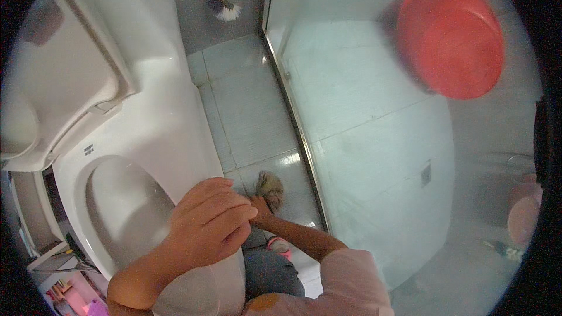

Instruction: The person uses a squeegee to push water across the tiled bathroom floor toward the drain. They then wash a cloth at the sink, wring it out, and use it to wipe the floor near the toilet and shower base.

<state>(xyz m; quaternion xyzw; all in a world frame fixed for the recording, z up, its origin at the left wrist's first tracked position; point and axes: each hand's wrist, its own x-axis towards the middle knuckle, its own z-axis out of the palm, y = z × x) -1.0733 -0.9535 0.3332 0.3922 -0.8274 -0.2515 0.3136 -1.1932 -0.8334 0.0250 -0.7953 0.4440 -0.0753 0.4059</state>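
Observation:
My left hand [213, 219] is above the right side of the white toilet bowl [155, 111], its fingers together and loosely curled. I see nothing in it; its palm side is hidden. Lower down, between the toilet and the shower screen, my right hand [262, 208] grips a brownish-grey cloth [270, 190] against the tiled floor [252, 129]. Part of the right hand is covered by my left fingertips. Leaning back at the upper left is the raised toilet lid and seat [76, 64].
A metal-edged glass screen [295, 123] runs along the floor at my right. Beyond it a red basin [451, 38] leans against the wall, and a floor drain [426, 173] shows. A white-bristled brush [227, 10] hangs at the back wall. Pinkish items [73, 292] lie at the lower left.

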